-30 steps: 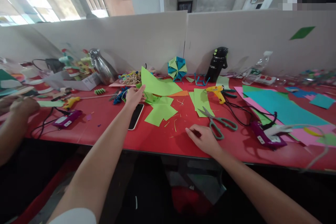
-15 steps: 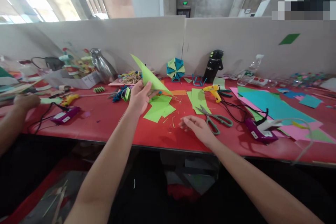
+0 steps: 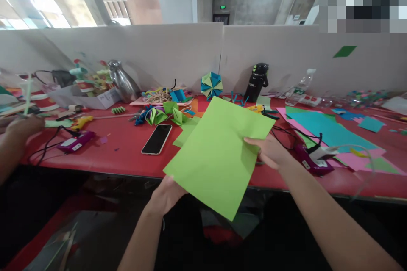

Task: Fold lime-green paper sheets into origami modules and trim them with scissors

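Observation:
A large light green sheet of paper (image 3: 219, 156) is held tilted over the table's front edge. My left hand (image 3: 167, 194) grips its lower left edge, the fingers hidden beneath it. On the right side my right hand (image 3: 267, 150) pinches the sheet, with a fingertip on top. Behind and left of the sheet lie more green papers (image 3: 186, 130) and folded green pieces (image 3: 173, 112). A black-screened phone (image 3: 157, 139) rests on the red table (image 3: 111, 156). The scissors are hidden behind the sheet and my right hand, apart from a bit of handle.
Purple power strips (image 3: 76, 142) sit at both sides, with cables. A yellow glue gun (image 3: 257, 108), a black bottle (image 3: 256, 82) and a steel jug (image 3: 122, 81) stand or lie farther back. Another person's hand (image 3: 25, 129) is at the far left.
The green sheet has come down and turned broad side up, and my right hand has taken hold of it. My left hand has moved down toward me. The phone is now uncovered.

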A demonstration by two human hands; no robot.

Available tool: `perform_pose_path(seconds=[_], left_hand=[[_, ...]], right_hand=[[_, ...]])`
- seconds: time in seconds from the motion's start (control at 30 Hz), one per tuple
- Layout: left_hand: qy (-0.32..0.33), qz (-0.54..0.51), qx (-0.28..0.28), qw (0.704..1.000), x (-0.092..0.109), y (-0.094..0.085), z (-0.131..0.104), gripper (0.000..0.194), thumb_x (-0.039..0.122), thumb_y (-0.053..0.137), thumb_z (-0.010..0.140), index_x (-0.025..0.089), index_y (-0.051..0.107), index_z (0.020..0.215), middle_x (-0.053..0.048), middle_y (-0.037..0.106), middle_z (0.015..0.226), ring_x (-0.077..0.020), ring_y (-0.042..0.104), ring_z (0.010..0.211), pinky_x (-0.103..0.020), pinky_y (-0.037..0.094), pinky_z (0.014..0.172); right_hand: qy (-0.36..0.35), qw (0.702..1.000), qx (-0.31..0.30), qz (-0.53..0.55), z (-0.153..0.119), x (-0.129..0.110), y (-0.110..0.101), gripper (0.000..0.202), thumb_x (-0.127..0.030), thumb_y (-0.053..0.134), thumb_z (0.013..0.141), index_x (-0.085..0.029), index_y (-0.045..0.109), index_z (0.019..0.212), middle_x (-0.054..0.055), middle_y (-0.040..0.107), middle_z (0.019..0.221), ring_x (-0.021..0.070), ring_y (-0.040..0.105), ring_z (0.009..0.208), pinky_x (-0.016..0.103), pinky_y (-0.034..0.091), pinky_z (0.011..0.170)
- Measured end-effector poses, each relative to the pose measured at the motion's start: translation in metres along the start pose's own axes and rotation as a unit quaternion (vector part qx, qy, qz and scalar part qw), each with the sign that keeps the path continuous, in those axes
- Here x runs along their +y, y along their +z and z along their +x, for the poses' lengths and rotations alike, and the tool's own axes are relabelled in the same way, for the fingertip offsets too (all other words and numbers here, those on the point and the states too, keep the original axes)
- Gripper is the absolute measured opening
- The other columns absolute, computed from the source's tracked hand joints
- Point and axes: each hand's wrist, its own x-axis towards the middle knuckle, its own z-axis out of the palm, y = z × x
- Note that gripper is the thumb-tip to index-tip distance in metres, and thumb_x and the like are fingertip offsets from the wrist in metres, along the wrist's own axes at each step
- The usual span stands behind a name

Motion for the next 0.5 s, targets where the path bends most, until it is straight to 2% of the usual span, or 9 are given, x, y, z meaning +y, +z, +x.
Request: perform_pose_path(seconds=[0.03,0.1,0.13,0.2,0.27,0.33,0.4,0.5], left_hand=[[0.013,-0.009,0.031,0.999,0.003,0.0,0.003,0.056,0.067,0.069,0.081,0.028,0.074,0.12,-0.011,0.076,0.123,-0.0409,0.069,0.119,-0.05,0.061,0.089],[0.021,0.01,0.073,0.997,0.01,0.003,0.01,0.046,0.051,0.072,0.087,0.027,0.07,0.126,-0.009,0.073,0.131,-0.0337,0.069,0.121,-0.041,0.059,0.096],[0.002,0.028,0.075,0.997,0.013,0.005,0.014,0.048,0.044,0.078,0.085,0.026,0.067,0.129,-0.009,0.074,0.128,-0.032,0.071,0.116,-0.039,0.06,0.093],[-0.035,0.064,0.04,0.997,0.019,0.01,0.023,0.061,0.037,0.083,0.082,0.026,0.061,0.138,-0.011,0.075,0.125,-0.0297,0.074,0.109,-0.037,0.061,0.089],[-0.062,0.097,-0.009,0.993,0.023,0.014,0.035,0.074,0.034,0.084,0.081,0.029,0.052,0.147,-0.013,0.07,0.135,-0.0278,0.074,0.111,-0.037,0.061,0.09],[-0.076,0.116,-0.031,0.99,0.023,0.016,0.053,0.086,0.032,0.086,0.078,0.032,0.044,0.152,-0.016,0.061,0.146,-0.0282,0.073,0.111,-0.038,0.063,0.085],[-0.062,0.146,-0.016,0.987,0.021,0.019,0.075,0.096,0.028,0.09,0.072,0.029,0.04,0.154,-0.019,0.057,0.149,-0.0279,0.07,0.116,-0.036,0.062,0.084],[-0.04,0.185,0.024,0.982,0.015,0.027,0.107,0.09,0.031,0.089,0.073,0.025,0.045,0.151,-0.02,0.061,0.142,-0.0274,0.07,0.114,-0.038,0.061,0.086]], right_hand=[[0.004,1.0,-0.008,-0.014,0.0,-0.005,-0.005,0.034,-0.025,0.088,0.067,-0.022,0.078,0.099,0.011,0.077,0.125,0.0323,0.073,0.115,0.05,0.057,0.102],[0.017,0.998,-0.028,-0.061,0.003,-0.014,-0.013,0.039,-0.022,0.089,0.067,-0.024,0.079,0.104,0.009,0.077,0.125,0.0307,0.074,0.112,0.05,0.058,0.101],[0.026,0.996,-0.034,-0.08,0.004,-0.017,-0.017,0.04,-0.021,0.089,0.066,-0.024,0.079,0.104,0.008,0.078,0.122,0.0303,0.075,0.108,0.051,0.058,0.1],[0.051,0.991,-0.043,-0.115,0.009,-0.021,-0.025,0.035,-0.019,0.09,0.065,-0.022,0.081,0.099,0.009,0.081,0.111,0.0304,0.077,0.098,0.052,0.061,0.094],[0.074,0.987,-0.051,-0.136,0.014,-0.023,-0.035,0.03,-0.02,0.091,0.064,-0.021,0.081,0.093,0.01,0.082,0.105,0.0307,0.078,0.094,0.052,0.062,0.092],[0.092,0.983,-0.056,-0.146,0.015,-0.021,-0.044,0.028,-0.021,0.09,0.065,-0.02,0.082,0.092,0.012,0.082,0.105,0.0313,0.078,0.094,0.052,0.062,0.093],[0.095,0.984,-0.053,-0.144,0.015,-0.018,-0.05,0.03,-0.021,0.089,0.067,-0.02,0.081,0.096,0.012,0.081,0.109,0.0314,0.077,0.098,0.053,0.061,0.096],[0.074,0.986,-0.041,-0.145,0.013,-0.011,-0.055,0.033,-0.02,0.087,0.067,-0.022,0.08,0.099,0.011,0.081,0.111,0.0316,0.077,0.098,0.056,0.061,0.094]])
